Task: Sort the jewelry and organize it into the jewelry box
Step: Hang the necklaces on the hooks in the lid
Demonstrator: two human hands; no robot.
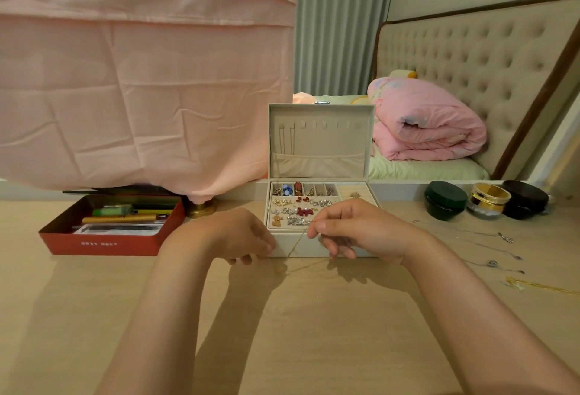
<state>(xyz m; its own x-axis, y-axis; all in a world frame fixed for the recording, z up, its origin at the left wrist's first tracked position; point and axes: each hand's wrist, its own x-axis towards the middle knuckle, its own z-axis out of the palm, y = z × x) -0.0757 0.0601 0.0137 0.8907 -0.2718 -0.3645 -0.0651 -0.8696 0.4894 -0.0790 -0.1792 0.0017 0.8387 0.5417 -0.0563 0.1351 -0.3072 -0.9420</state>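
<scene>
Box (pixel 317 159) sits mid-counter (pixel 314 332) near the back edge, lid standing upright; its trays hold small pieces (pixel 301 211), silver, gold and red; wide bare counter between box and camera, split only by the two forearms; red tray (pixel 103 245) of pens is left of the box, with a gap between them that the left hand (pixel 233 233) partly fills; pink cloth (pixel 141 80) hangs down to the counter's back edge over the tray, closing off the rear left; three jars (pixel 445 200) stand in a row at the back right, apart from the box; silver necklaces (pixel 505 237) lie loose on the counter in front of the jars, and a gold strand (pixel 543 286) lies near the right edge, so free room on the right is narrower; right hand (pixel 361 231) is over the box's front right corner, palm down, thumb and forefinger pinching a thin gold chain (pixel 296 245); chain runs from the pinch down across the box front to the counter just in front of it, then back right under the same hand; left hand is at the box's front left corner, knuckles up, fingers curled down to the counter; cannot tell whether it holds the chain; both forearms reach in from the near edge, angled towards each other.
</scene>
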